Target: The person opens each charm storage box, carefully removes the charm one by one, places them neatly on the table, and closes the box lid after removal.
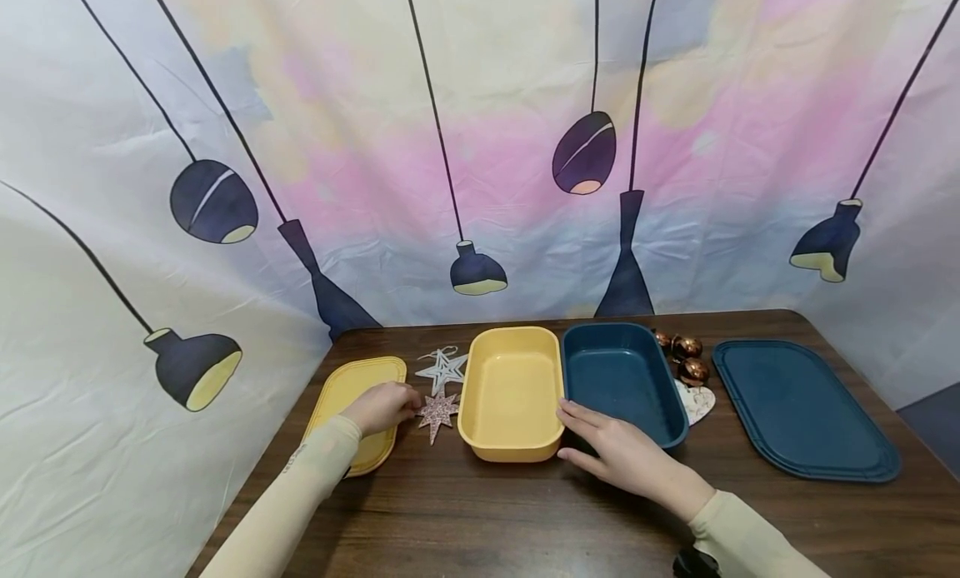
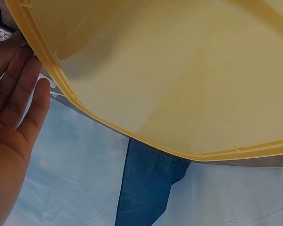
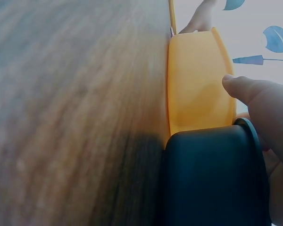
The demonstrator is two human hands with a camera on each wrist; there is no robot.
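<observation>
A pink glittery star ornament (image 1: 437, 412) lies left of the yellow container (image 1: 511, 454). My left hand (image 1: 384, 406) reaches over the yellow lid (image 1: 369, 466), its fingertips pinching the star's near point. In the left wrist view, the fingers (image 2: 19, 89) come together beside the lid's rim, with a glittery bit between their tips. My right hand (image 1: 622, 455) has its fingers extended, the tips resting at the yellow container's right rim. It lies across the near left corner of the dark blue container (image 1: 678, 435), which stands against the yellow one. Both containers are bare inside.
A white star ornament (image 1: 444, 370) lies behind the pink one. Right of the blue container are several copper-coloured bells (image 1: 692, 371) and a white heart-shaped piece (image 1: 696, 401). A dark blue lid (image 1: 810, 411) lies at the right of the wooden table (image 1: 480, 520). A printed cloth hangs behind.
</observation>
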